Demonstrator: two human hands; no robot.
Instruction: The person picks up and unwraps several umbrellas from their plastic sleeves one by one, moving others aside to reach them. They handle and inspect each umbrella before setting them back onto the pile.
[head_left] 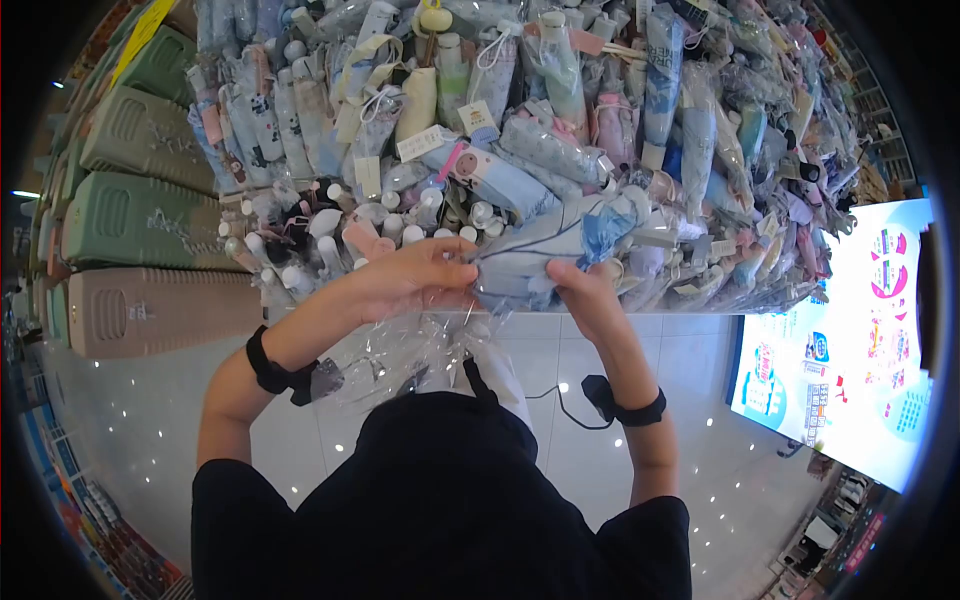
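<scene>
Umbrella (535, 250), pale blue and loosely folded, lies between the two hands on my feed, at the near edge of a dense display of wrapped packs (562, 80). I see the left hand (425, 272) pinching its left end narrowly between thumb and fingers, with clear plastic film (440, 335) hanging just below; I cannot tell whether the film is pinched too. The right hand (592, 292) holds the other side, thumb pressed on the fabric, its fingers mostly hidden from me.
</scene>
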